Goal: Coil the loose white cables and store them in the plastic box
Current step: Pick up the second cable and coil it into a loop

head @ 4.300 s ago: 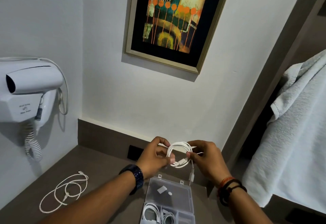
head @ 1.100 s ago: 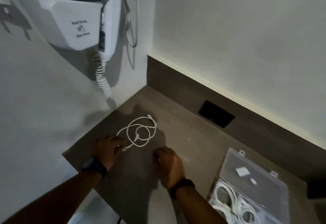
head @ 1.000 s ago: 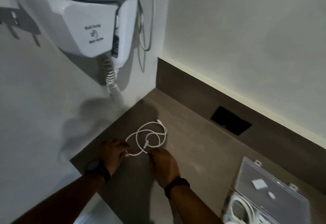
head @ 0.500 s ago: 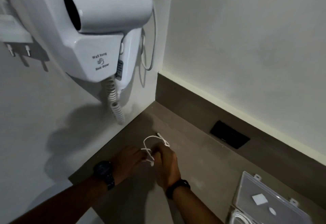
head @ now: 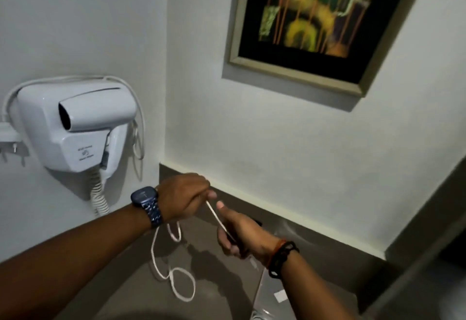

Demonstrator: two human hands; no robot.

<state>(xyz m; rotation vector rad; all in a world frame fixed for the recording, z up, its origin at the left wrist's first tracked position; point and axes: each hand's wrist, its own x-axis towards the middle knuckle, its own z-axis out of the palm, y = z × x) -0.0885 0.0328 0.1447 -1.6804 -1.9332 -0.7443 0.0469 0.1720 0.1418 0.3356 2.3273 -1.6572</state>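
A loose white cable [head: 174,276] is lifted off the brown counter [head: 216,282]. My left hand [head: 184,196], with a dark watch on its wrist, pinches the cable's upper part. My right hand [head: 239,234] grips the cable lower down, so a short taut stretch runs between both hands. The rest hangs below my left hand in loose loops that reach the counter. The clear plastic box [head: 272,297] stands open at the bottom right, partly hidden behind my right forearm, with its lid raised.
A white wall-hung hair dryer [head: 75,128] with a curly cord sits on the left wall. A framed painting [head: 310,24] hangs above. A dark wall socket is mostly hidden behind my right hand. The counter ends at the corner walls.
Both hands have picked the cable up from the counter and raised it; a stretch is now pulled taut between them. The view has tilted up toward the painting.
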